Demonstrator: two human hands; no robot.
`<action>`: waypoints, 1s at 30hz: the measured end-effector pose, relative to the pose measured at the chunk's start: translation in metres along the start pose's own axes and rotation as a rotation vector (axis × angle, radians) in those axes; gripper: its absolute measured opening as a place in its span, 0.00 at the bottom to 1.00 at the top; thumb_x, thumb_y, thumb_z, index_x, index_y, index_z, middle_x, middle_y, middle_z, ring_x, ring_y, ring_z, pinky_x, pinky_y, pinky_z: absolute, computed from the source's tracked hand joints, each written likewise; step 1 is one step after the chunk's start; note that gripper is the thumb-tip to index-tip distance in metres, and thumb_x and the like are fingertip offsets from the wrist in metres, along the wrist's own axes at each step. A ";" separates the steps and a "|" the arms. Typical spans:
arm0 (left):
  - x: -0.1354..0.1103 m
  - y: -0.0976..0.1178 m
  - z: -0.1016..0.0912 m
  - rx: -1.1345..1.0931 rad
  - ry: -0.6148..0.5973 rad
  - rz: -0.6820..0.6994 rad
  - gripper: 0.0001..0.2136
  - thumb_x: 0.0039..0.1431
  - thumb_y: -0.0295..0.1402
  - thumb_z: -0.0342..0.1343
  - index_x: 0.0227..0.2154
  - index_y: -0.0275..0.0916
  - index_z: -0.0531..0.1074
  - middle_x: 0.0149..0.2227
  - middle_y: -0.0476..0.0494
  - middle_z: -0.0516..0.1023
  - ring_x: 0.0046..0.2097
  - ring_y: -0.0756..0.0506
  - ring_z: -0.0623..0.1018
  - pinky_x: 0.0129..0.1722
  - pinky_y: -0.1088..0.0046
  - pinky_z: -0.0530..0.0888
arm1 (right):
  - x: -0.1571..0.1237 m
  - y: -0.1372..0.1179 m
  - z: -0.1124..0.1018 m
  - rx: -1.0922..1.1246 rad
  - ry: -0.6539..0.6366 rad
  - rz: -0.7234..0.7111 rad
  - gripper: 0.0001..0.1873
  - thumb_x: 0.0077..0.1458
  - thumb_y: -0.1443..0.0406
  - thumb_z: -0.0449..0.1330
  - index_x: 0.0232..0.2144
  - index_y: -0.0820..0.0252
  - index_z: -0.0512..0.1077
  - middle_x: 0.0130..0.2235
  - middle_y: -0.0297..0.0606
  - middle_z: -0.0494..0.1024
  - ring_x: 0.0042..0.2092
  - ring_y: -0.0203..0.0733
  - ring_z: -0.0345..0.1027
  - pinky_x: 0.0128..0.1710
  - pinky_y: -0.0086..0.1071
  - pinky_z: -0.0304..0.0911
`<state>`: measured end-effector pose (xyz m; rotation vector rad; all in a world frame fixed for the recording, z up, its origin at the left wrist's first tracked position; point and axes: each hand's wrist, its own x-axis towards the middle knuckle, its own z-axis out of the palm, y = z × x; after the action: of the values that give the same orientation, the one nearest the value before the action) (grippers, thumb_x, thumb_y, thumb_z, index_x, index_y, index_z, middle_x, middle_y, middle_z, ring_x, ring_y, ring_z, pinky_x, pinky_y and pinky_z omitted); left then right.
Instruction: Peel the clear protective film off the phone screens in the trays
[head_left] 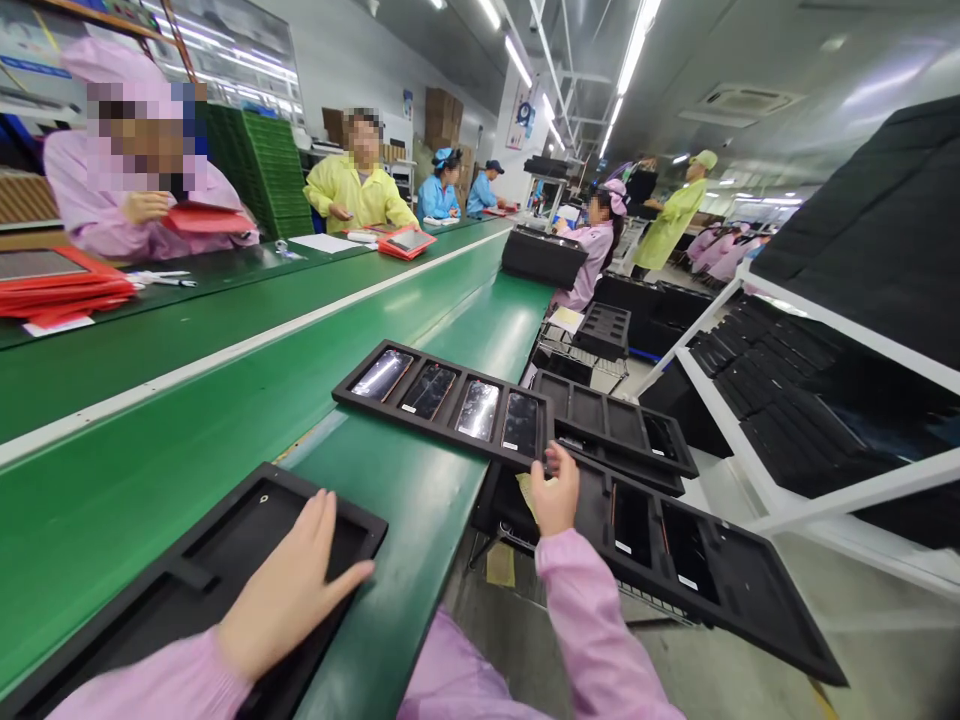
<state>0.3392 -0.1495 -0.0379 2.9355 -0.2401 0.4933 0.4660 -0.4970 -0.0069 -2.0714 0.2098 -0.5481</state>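
My left hand [289, 580] lies with fingers stretched over a black foam tray [358, 523] on the green workbench. The recess under that hand shows no phone, only a small pale ring near its far end. My right hand [556, 490] is beside the near right corner of another black tray [420, 418], fingers half curled and apart. Nothing shows between them; whether they touch the tray is unclear. That tray holds a row of several dark phones [478, 410] with small white labels. Just right of my right hand, a lower tray [757, 570] holds phones [632, 520] in some slots.
More trays [600, 405] are stacked on a wire rack at the right, before a white-framed shelf [720, 430]. A green belt [225, 400] runs along the left. Across it, co-workers in pink and yellow handle red folders [405, 242]. A black tray stack [544, 258] stands farther along.
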 end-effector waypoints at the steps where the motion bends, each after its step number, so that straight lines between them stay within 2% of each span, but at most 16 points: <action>1: -0.030 -0.001 -0.008 0.065 0.047 0.046 0.45 0.58 0.56 0.47 0.66 0.25 0.43 0.63 0.19 0.60 0.62 0.29 0.67 0.55 0.51 0.72 | -0.024 -0.004 0.005 0.048 -0.073 0.004 0.25 0.55 0.60 0.54 0.54 0.62 0.65 0.49 0.49 0.69 0.49 0.48 0.64 0.54 0.43 0.58; 2: -0.055 -0.001 -0.015 0.122 0.097 0.071 0.46 0.57 0.56 0.47 0.67 0.25 0.42 0.61 0.18 0.63 0.60 0.27 0.68 0.51 0.48 0.74 | -0.047 -0.009 0.013 0.095 -0.168 0.013 0.22 0.55 0.59 0.54 0.50 0.61 0.68 0.45 0.46 0.72 0.45 0.46 0.66 0.49 0.40 0.62; 3: -0.075 0.000 -0.021 0.160 0.118 0.109 0.42 0.58 0.54 0.46 0.66 0.27 0.45 0.58 0.18 0.66 0.57 0.25 0.71 0.47 0.45 0.75 | -0.069 -0.014 0.021 0.139 -0.278 0.025 0.19 0.55 0.59 0.55 0.47 0.61 0.70 0.42 0.44 0.74 0.42 0.44 0.67 0.45 0.38 0.64; 5: -0.096 0.006 -0.029 0.181 0.134 0.193 0.29 0.58 0.43 0.46 0.59 0.30 0.61 0.50 0.18 0.71 0.49 0.24 0.75 0.39 0.47 0.77 | -0.105 -0.027 0.039 0.207 -0.481 0.064 0.16 0.55 0.59 0.57 0.43 0.60 0.74 0.40 0.42 0.76 0.39 0.42 0.69 0.39 0.34 0.66; 7: -0.098 0.015 -0.033 0.159 0.127 0.250 0.19 0.56 0.35 0.47 0.47 0.30 0.71 0.45 0.18 0.72 0.43 0.27 0.77 0.34 0.52 0.78 | -0.127 -0.038 0.054 0.248 -0.638 0.108 0.18 0.53 0.59 0.60 0.45 0.60 0.75 0.41 0.41 0.77 0.37 0.41 0.70 0.35 0.33 0.67; 9: -0.092 0.026 -0.035 0.107 0.131 0.305 0.15 0.54 0.30 0.48 0.42 0.30 0.73 0.44 0.20 0.71 0.41 0.30 0.77 0.33 0.56 0.79 | -0.135 -0.047 0.059 0.261 -0.744 0.171 0.30 0.50 0.56 0.65 0.55 0.60 0.70 0.45 0.43 0.77 0.40 0.42 0.72 0.40 0.35 0.68; 11: -0.085 0.040 -0.038 0.040 0.131 0.402 0.15 0.54 0.29 0.49 0.43 0.32 0.73 0.47 0.21 0.70 0.44 0.32 0.77 0.35 0.59 0.79 | -0.135 -0.051 0.051 0.242 -0.828 0.243 0.45 0.46 0.54 0.69 0.63 0.59 0.60 0.52 0.46 0.75 0.48 0.47 0.71 0.50 0.42 0.66; 13: -0.081 0.054 -0.042 -0.013 0.105 0.479 0.17 0.55 0.28 0.49 0.47 0.36 0.72 0.52 0.23 0.68 0.49 0.32 0.75 0.40 0.60 0.78 | -0.134 -0.049 0.033 0.262 -0.847 0.306 0.49 0.40 0.55 0.72 0.63 0.58 0.61 0.55 0.46 0.73 0.53 0.52 0.69 0.57 0.47 0.61; 16: -0.075 0.076 -0.053 -0.066 0.083 0.585 0.19 0.61 0.27 0.43 0.53 0.40 0.69 0.58 0.28 0.66 0.57 0.32 0.70 0.51 0.56 0.71 | -0.141 -0.030 -0.007 0.378 -0.729 0.371 0.35 0.37 0.57 0.73 0.49 0.59 0.73 0.48 0.41 0.78 0.50 0.52 0.72 0.55 0.46 0.63; 17: -0.072 0.083 -0.058 -0.080 0.088 0.667 0.19 0.63 0.27 0.41 0.54 0.42 0.68 0.58 0.31 0.67 0.58 0.34 0.69 0.54 0.56 0.68 | -0.147 -0.017 -0.023 0.403 -0.671 0.401 0.31 0.37 0.57 0.73 0.46 0.59 0.75 0.46 0.39 0.79 0.49 0.51 0.72 0.55 0.45 0.64; 20: -0.059 0.100 -0.075 -0.111 0.066 0.880 0.20 0.66 0.28 0.38 0.54 0.49 0.68 0.58 0.43 0.69 0.59 0.41 0.68 0.60 0.58 0.60 | -0.174 0.037 -0.080 0.388 -0.404 0.569 0.33 0.33 0.54 0.73 0.43 0.60 0.74 0.46 0.42 0.79 0.50 0.52 0.72 0.57 0.46 0.63; 23: -0.048 0.111 -0.085 -0.133 0.028 0.931 0.20 0.65 0.29 0.39 0.56 0.48 0.67 0.59 0.42 0.69 0.61 0.41 0.67 0.62 0.58 0.57 | -0.221 0.099 -0.156 0.354 -0.111 0.818 0.33 0.29 0.50 0.72 0.37 0.61 0.73 0.40 0.48 0.80 0.47 0.56 0.74 0.55 0.49 0.64; 26: -0.046 0.115 -0.078 -0.173 -0.003 0.926 0.21 0.64 0.30 0.43 0.58 0.45 0.65 0.62 0.38 0.66 0.63 0.39 0.64 0.63 0.57 0.57 | -0.290 0.140 -0.242 0.315 0.156 1.070 0.29 0.27 0.50 0.69 0.33 0.57 0.72 0.38 0.53 0.79 0.45 0.58 0.75 0.49 0.48 0.67; 28: -0.046 0.115 -0.062 -0.168 -0.036 0.925 0.22 0.62 0.29 0.46 0.59 0.44 0.65 0.62 0.36 0.64 0.64 0.38 0.64 0.62 0.56 0.59 | -0.340 0.153 -0.292 0.272 0.321 1.202 0.25 0.27 0.52 0.68 0.31 0.54 0.71 0.42 0.56 0.77 0.48 0.57 0.74 0.47 0.46 0.67; 30: -0.045 0.113 -0.040 -0.132 -0.070 0.915 0.23 0.60 0.29 0.48 0.59 0.43 0.65 0.63 0.33 0.63 0.64 0.35 0.64 0.60 0.55 0.63 | -0.384 0.157 -0.328 0.226 0.457 1.311 0.22 0.25 0.54 0.67 0.28 0.51 0.70 0.44 0.56 0.75 0.49 0.57 0.73 0.46 0.46 0.66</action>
<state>0.2639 -0.2469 -0.0018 2.5538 -1.5699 0.4352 -0.0142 -0.6944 -0.1066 -1.1699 1.5333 -0.1681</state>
